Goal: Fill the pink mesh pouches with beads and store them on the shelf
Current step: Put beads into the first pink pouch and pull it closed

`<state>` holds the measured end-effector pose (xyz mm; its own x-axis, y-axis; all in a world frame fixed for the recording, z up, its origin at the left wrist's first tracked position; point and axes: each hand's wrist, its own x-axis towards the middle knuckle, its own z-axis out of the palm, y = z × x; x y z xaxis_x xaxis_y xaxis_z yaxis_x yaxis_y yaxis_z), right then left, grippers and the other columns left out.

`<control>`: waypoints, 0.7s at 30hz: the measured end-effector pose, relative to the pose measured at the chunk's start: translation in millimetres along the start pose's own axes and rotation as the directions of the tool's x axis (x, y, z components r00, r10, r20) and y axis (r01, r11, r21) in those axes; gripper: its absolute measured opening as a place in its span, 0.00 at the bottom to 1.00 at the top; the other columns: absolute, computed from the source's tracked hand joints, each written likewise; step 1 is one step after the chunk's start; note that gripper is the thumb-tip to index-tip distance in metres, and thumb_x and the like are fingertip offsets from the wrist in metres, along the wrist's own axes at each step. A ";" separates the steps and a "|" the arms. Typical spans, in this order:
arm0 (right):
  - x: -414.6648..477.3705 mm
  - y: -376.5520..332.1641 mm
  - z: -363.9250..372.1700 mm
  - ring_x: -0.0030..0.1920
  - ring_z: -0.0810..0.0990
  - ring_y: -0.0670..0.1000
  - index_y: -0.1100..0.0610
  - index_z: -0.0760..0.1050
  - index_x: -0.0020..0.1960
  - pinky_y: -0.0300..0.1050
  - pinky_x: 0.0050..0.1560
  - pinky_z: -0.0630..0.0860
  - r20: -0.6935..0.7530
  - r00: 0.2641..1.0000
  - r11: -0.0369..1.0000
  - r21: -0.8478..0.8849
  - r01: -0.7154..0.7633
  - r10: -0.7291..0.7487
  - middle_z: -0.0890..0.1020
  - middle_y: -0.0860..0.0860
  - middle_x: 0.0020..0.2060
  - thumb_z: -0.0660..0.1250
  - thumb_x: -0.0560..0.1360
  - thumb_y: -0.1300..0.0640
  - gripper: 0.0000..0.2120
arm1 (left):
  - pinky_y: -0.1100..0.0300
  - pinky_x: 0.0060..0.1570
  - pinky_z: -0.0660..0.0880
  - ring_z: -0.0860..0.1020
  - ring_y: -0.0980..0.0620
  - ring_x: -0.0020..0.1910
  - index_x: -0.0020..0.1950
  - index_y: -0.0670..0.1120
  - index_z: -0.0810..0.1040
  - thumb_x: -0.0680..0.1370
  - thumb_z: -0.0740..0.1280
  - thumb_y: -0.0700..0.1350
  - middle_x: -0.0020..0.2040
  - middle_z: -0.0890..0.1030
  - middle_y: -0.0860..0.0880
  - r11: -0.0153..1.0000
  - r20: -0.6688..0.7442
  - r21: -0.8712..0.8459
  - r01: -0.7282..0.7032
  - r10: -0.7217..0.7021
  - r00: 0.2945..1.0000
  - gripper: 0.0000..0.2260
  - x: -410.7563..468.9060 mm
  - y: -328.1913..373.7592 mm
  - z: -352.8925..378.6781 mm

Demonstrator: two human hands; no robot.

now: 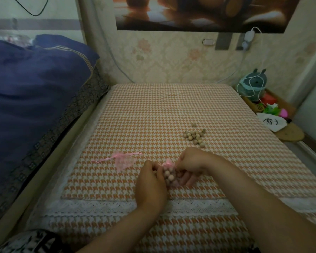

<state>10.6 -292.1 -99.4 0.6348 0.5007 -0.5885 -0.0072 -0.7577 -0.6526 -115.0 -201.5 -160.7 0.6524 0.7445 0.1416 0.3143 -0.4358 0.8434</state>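
Observation:
A pink mesh pouch full of wooden beads point(168, 174) is held between both hands above the orange houndstooth cloth point(153, 115). My left hand point(150, 181) grips its left side, fingers curled. My right hand point(191, 166) pinches the gathered pink top and ribbon. A second pink mesh pouch point(123, 160) lies flat and empty to the left, its ribbon stretched out sideways. A loose pile of round wooden beads point(194, 136) sits farther back on the right.
A blue quilt point(31, 84) is heaped on the bed at left. At the right edge stands a low shelf point(274, 105) with a grey plush toy point(254, 84), bright items and a white bag. Wallpaper and a poster are behind.

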 end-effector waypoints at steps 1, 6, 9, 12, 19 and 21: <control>-0.7 -1.0 0.5 0.43 0.87 0.62 0.73 0.78 0.56 0.51 0.37 0.85 0.002 1.000 1.000 0.026 0.008 -0.008 0.85 0.66 0.44 0.63 0.82 0.63 0.13 | 0.55 0.34 0.74 0.77 0.53 0.35 0.43 0.52 0.71 0.81 0.61 0.50 0.36 0.78 0.53 1.000 0.010 -0.027 0.011 -0.011 1.000 0.08 -0.6 4.2 -0.8; 3.3 -6.8 -3.6 0.34 0.85 0.55 0.65 0.80 0.46 0.48 0.37 0.85 -0.157 0.982 0.960 0.242 0.141 -0.104 0.84 0.61 0.39 0.67 0.80 0.64 0.06 | 0.56 0.40 0.76 0.78 0.50 0.40 0.45 0.45 0.76 0.81 0.64 0.45 0.40 0.80 0.50 0.955 0.032 -0.259 0.146 -0.143 0.989 0.07 24.5 16.7 0.3; 9.5 -5.7 -5.4 0.38 0.85 0.55 0.64 0.79 0.46 0.48 0.39 0.85 -0.279 0.952 0.937 0.280 0.208 -0.128 0.84 0.60 0.40 0.67 0.80 0.63 0.06 | 0.46 0.47 0.82 0.82 0.44 0.45 0.45 0.42 0.76 0.80 0.64 0.44 0.44 0.82 0.43 0.850 0.169 -0.433 0.300 -0.250 0.953 0.07 44.0 14.5 4.1; 15.3 -2.2 -5.1 0.42 0.86 0.56 0.66 0.81 0.47 0.47 0.38 0.85 -0.344 0.929 0.939 0.254 0.233 -0.137 0.85 0.63 0.46 0.69 0.79 0.62 0.07 | 0.48 0.47 0.82 0.82 0.45 0.46 0.45 0.41 0.77 0.80 0.65 0.44 0.44 0.82 0.43 0.866 0.217 -0.392 0.311 -0.242 0.946 0.07 55.7 10.7 3.5; 17.8 2.0 -10.7 0.33 0.81 0.53 0.62 0.79 0.41 0.47 0.33 0.82 -0.285 0.949 0.951 0.232 0.204 -0.134 0.81 0.58 0.36 0.67 0.80 0.64 0.09 | 0.50 0.44 0.80 0.82 0.47 0.41 0.42 0.45 0.75 0.80 0.64 0.43 0.40 0.82 0.46 0.979 0.235 -0.167 0.116 -0.075 0.969 0.07 71.2 2.7 -12.1; 17.1 1.3 -11.0 0.32 0.81 0.53 0.61 0.79 0.39 0.45 0.30 0.81 -0.271 0.953 0.957 0.214 0.194 -0.132 0.80 0.58 0.34 0.67 0.80 0.65 0.10 | 0.46 0.46 0.82 0.84 0.47 0.40 0.42 0.44 0.74 0.81 0.63 0.41 0.40 0.84 0.46 0.962 0.277 -0.230 0.147 -0.080 0.958 0.08 69.7 2.5 -13.4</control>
<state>29.9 -289.1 -105.1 0.8157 0.4642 -0.3451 -0.0492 -0.5388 -0.8410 -78.0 -143.9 -141.8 0.7903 0.6080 -0.0753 0.2395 -0.1936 0.9514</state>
